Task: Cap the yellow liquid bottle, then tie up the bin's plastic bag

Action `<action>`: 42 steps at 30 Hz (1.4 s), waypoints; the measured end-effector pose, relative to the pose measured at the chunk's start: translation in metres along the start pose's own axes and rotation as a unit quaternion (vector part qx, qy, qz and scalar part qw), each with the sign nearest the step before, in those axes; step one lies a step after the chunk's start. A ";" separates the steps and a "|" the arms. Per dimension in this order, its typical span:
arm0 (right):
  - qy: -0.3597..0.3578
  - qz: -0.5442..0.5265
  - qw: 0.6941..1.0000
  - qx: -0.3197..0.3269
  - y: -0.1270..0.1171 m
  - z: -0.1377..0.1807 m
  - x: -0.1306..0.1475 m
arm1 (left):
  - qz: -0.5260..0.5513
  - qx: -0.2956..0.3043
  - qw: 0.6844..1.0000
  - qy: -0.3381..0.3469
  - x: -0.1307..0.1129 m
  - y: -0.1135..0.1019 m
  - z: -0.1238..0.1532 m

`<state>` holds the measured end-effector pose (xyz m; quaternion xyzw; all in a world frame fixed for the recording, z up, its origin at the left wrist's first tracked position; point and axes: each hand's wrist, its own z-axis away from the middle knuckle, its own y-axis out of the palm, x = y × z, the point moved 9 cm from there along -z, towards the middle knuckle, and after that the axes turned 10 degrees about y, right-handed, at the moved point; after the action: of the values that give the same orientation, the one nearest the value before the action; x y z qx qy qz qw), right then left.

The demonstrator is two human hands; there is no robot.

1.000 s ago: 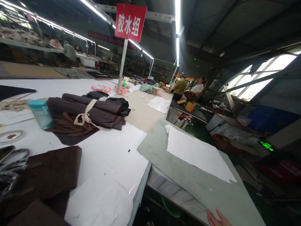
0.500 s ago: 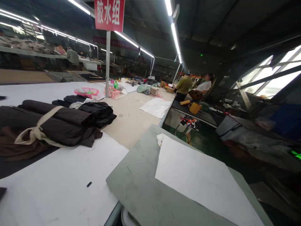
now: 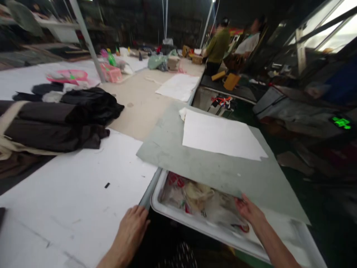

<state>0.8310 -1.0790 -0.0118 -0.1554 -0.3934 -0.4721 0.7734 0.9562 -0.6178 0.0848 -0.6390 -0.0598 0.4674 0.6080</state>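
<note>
My left hand [image 3: 130, 230] rests on the near edge of the white table [image 3: 83, 193], its fingers bent over the edge with nothing in them. My right hand [image 3: 249, 210] grips the near edge of a large grey-green board [image 3: 212, 167]. That board lies slanted across a white tub [image 3: 167, 212] and partly over the table. A white paper sheet [image 3: 220, 136] lies on the board. Beneath it the tub holds crumpled plastic wrappers [image 3: 200, 197].
Rolled dark brown fabric [image 3: 52, 123] tied with a cream strip lies at the left beside black cloth [image 3: 92, 102]. Pink trays [image 3: 69, 76], bottles and a metal post [image 3: 86, 39] stand farther back. Two people [image 3: 219, 46] are at the far end. Covered piles [image 3: 292, 108] lie on the right.
The view has tilted down and the red sign has left it. Both my hands have come into view, the right one taking hold of the board's edge, and the tub below now shows.
</note>
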 end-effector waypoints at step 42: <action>0.232 0.336 0.909 0.087 0.160 -0.080 -0.268 | -0.027 -0.181 0.962 0.202 -0.023 0.073 -0.090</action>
<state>0.9390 -0.8838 -0.2441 -0.0968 -0.1669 -0.1711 0.9662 0.9684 -0.7159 0.0203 -0.8176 -0.0363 0.2936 0.4940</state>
